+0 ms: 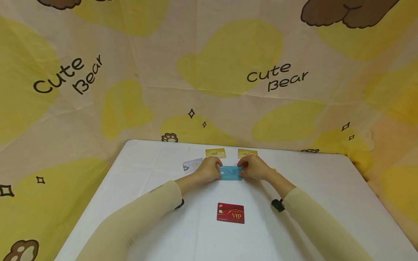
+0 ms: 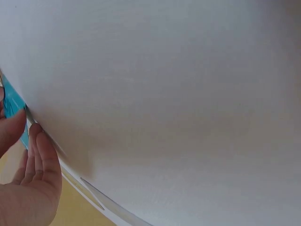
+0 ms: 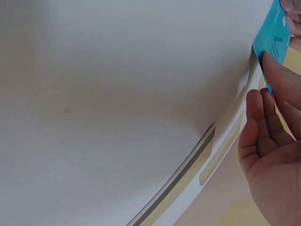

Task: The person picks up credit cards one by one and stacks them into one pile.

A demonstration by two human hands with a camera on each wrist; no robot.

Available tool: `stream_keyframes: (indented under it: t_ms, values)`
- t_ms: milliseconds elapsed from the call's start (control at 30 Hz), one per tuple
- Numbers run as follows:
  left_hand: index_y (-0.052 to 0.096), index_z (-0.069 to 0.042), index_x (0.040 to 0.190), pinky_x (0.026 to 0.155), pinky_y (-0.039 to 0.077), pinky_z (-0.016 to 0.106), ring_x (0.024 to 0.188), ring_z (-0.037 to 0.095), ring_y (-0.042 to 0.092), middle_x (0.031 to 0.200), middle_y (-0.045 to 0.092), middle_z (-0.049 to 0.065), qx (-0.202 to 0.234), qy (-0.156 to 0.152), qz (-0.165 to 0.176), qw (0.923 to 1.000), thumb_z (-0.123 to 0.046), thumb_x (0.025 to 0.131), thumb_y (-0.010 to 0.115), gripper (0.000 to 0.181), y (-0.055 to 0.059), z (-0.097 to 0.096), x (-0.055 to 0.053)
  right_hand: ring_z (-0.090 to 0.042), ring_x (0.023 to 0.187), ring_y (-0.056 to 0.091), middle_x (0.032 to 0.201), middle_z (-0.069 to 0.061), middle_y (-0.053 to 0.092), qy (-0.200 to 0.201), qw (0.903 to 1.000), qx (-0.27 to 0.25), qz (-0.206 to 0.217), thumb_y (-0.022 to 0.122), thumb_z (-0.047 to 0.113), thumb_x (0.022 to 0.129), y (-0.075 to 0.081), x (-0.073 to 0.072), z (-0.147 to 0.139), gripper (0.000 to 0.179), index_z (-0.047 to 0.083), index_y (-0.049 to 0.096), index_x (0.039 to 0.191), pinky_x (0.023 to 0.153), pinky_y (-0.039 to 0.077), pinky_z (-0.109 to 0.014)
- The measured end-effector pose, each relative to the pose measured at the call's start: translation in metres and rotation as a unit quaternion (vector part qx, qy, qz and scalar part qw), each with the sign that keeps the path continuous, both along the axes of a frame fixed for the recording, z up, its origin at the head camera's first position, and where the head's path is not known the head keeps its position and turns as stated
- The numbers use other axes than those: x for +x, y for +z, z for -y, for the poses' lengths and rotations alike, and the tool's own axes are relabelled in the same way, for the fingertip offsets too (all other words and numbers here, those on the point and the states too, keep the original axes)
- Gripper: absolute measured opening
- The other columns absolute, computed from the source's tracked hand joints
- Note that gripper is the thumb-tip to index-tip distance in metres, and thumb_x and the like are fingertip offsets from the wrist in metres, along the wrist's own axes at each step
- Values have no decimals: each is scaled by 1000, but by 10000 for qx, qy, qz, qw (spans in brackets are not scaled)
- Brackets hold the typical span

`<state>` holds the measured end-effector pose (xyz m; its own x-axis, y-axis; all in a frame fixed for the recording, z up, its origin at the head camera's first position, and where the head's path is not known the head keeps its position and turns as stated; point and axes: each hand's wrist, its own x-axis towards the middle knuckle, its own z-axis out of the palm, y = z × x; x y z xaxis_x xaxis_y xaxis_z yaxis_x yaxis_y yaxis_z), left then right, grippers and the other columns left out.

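Note:
A teal VIP card (image 1: 230, 173) is held by both hands over the white table, one at each side edge. My left hand (image 1: 209, 169) pinches its left edge between thumb and fingers. On the opposite edge, my right hand (image 1: 254, 167) pinches the card the same way. In the right wrist view the teal card (image 3: 275, 35) is tilted, with the thumb on its printed face. The left wrist view shows part of the card (image 2: 14, 106) beside the left thumb. Nearer the body, a red VIP card (image 1: 230, 213) lies flat on the table.
Two gold cards (image 1: 215, 153) (image 1: 247, 153) lie at the back of the table. A white patterned card (image 1: 192, 165) is left of the left hand. Behind the right hand, a yellow card corner (image 1: 273, 169) peeks out. A yellow printed cloth (image 1: 225, 58) hangs behind the white table (image 1: 156, 156).

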<state>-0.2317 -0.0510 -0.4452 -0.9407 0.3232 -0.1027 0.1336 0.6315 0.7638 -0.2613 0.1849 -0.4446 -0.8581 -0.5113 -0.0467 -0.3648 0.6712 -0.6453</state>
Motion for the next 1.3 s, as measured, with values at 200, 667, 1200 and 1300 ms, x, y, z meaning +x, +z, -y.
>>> stream_keyframes:
  t_ms: [200,667,1200,1300]
  values:
    - [70,5,113,57,44,22,67,16,54,77,61,7,330,211,51,9992,9,82,78,31,-4,2,1,-19,84,59,90,-5,67,-53,9998,-174,-101,88,3,82,-1,3,1,28,-4,75,106,78,53,-31]
    - [71,2,109,57,43,22,65,13,53,74,61,5,824,422,112,9956,6,87,74,23,-1,8,8,-22,88,61,96,-7,72,-352,9987,-327,-167,79,0,90,4,15,3,13,-1,77,104,83,56,-34]
    - [72,2,107,59,47,22,63,12,58,74,62,4,1262,296,142,9915,6,87,74,20,6,15,19,-20,84,60,90,-3,70,-262,9978,-599,-100,81,3,90,7,29,-4,10,1,77,99,75,54,-26]
    - [73,1,106,59,47,22,63,12,59,75,63,3,1272,255,189,9914,6,86,75,21,6,16,20,-18,82,60,89,-3,70,-236,9976,-635,-109,82,3,90,7,32,-5,10,1,77,98,72,55,-24]
